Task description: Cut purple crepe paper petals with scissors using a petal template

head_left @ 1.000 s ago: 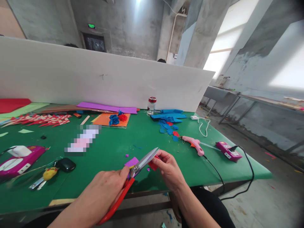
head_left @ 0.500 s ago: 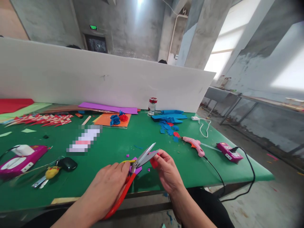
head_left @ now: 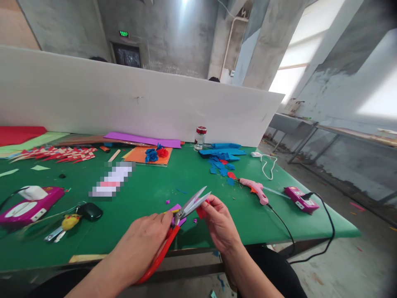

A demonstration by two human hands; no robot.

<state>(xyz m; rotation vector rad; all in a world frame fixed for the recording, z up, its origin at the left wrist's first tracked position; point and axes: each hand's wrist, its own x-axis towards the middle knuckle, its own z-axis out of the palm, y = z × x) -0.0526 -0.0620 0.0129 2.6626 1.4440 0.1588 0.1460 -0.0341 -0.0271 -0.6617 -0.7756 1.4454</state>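
Observation:
My left hand [head_left: 145, 238] is closed around the handle of a pair of scissors [head_left: 164, 250] with red grips. The blades are slightly parted and point up to the right. Between the fingertips of my right hand [head_left: 220, 219], in a pinch, is a small red paper piece [head_left: 201, 212], partly hidden by the fingers. The blade tips reach close to that piece; whether they touch it I cannot tell. Beneath the scissors a purple paper piece [head_left: 176, 208] lies on the green table, with tiny purple scraps around it.
A pink glue gun [head_left: 252, 188] lies to the right, wired to a magenta power strip [head_left: 300, 199]. Blue paper pieces [head_left: 221, 167] lie behind, near a red-lidded jar [head_left: 200, 138]. Crumpled paper flowers [head_left: 151, 155] rest on orange paper. Keys with a yellow charm [head_left: 70, 222] sit left.
The scissor blades have come slightly closer together beside the red paper piece. Both hands keep nearly the same place, and the whole view has shifted a little.

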